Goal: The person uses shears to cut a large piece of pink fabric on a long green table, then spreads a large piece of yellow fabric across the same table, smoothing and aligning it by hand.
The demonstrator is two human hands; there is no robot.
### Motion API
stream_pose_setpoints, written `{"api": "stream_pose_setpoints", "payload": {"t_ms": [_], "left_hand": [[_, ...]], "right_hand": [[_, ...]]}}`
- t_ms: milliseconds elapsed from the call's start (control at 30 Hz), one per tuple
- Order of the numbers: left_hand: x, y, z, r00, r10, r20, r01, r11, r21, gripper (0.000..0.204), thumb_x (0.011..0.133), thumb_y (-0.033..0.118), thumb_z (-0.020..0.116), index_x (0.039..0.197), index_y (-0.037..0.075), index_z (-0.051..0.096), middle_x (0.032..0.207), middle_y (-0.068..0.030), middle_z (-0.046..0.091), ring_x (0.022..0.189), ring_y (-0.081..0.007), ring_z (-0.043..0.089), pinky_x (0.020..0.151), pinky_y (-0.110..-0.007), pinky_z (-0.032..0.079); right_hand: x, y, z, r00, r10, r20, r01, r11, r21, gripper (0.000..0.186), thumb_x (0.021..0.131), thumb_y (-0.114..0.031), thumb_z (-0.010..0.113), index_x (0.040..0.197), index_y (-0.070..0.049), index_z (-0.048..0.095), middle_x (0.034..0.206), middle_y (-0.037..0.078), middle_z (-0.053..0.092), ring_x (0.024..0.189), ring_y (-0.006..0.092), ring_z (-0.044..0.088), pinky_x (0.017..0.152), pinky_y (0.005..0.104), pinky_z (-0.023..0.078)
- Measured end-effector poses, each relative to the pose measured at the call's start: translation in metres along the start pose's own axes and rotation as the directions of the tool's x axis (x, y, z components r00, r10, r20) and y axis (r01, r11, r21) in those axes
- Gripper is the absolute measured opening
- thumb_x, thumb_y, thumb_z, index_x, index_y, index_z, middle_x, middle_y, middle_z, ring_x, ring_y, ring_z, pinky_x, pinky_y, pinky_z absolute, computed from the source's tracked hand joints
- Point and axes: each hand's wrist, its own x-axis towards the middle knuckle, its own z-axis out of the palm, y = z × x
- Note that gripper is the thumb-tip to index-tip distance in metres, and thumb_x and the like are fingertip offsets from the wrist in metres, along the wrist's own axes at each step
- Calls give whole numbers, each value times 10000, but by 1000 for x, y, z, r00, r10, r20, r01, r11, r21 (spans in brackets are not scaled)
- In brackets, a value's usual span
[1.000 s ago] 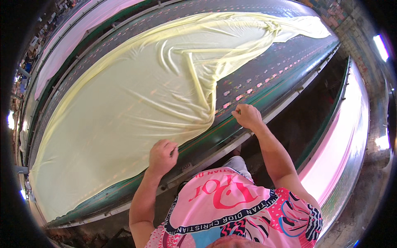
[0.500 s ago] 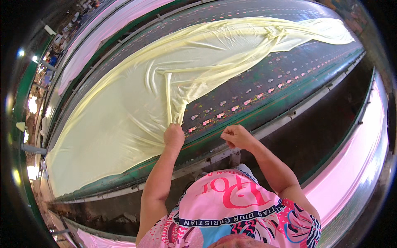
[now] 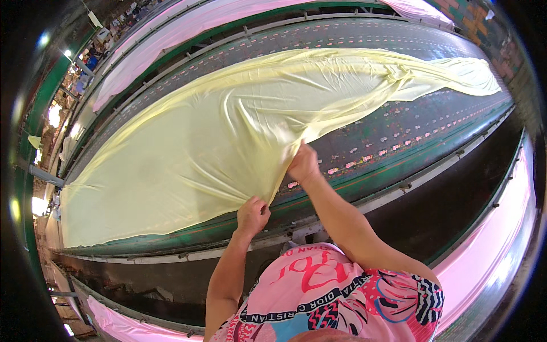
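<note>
A long sheet of pale yellow fabric lies over a dark table, smooth at the left and bunched into folds toward the far right. Its near edge is pinched in my right hand, which is closed and reaches forward over the tabletop. Nearer to me, beside the table's front edge, my left hand is closed on the fabric's lower corner. Creases fan out across the cloth from both hands. My left fingertips are partly hidden.
Along the table's front runs a metal rail with small fittings. Small pink and white marks dot the tabletop in rows. Pink fabric covers another table at the right, and more pink cloth lies on one beyond.
My right hand, earlier off the cloth, has moved forward and left and now grips its edge. My left hand has shifted slightly nearer and right. The upright fold has flattened out; the view has shifted.
</note>
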Motion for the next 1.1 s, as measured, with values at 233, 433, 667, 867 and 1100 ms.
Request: {"api": "stream_pose_setpoints", "payload": {"t_ms": [233,433,667,867,1100], "left_hand": [[-4,-2,2,999,25,-40,-28,996,-86,34,811,106,727,809,85,700,842,-109,638,784,-355,667,664,-473,550],[-1,-12,12,996,54,-71,-59,996,-63,64,858,74,755,900,74,707,871,-119,638,738,-347,671,643,-451,543],[6,6,14,997,-23,-77,23,1000,2,49,855,80,738,869,95,694,856,-112,618,756,-358,658,632,-470,524],[13,40,10,992,-108,64,95,979,179,39,843,83,740,870,84,712,875,-104,638,776,-335,679,665,-457,538],[6,63,24,954,-298,-23,287,893,348,33,867,91,739,884,63,737,879,-122,668,789,-338,696,705,-452,557]], "right_hand": [[-41,-182,-16,840,-518,-163,457,836,-304,419,1041,-320,641,1325,-12,622,1232,172,697,1134,340,676,1027,490,539],[-144,-300,-42,835,-549,-30,450,715,-534,175,1038,-226,717,935,-145,602,648,-45,444,529,118,433,497,302,391],[-187,-347,-80,618,-768,168,-417,-502,-758,306,909,-274,764,814,-2,660,699,148,631,641,307,625,611,463,480],[-225,-373,-117,753,-656,-55,-519,-541,-662,265,907,-332,750,916,-68,770,901,213,755,886,436,738,774,538,574],[-205,-366,-133,863,-498,83,-333,-685,-649,250,930,-301,670,863,-75,753,829,226,742,789,455,738,713,552,598]]}}
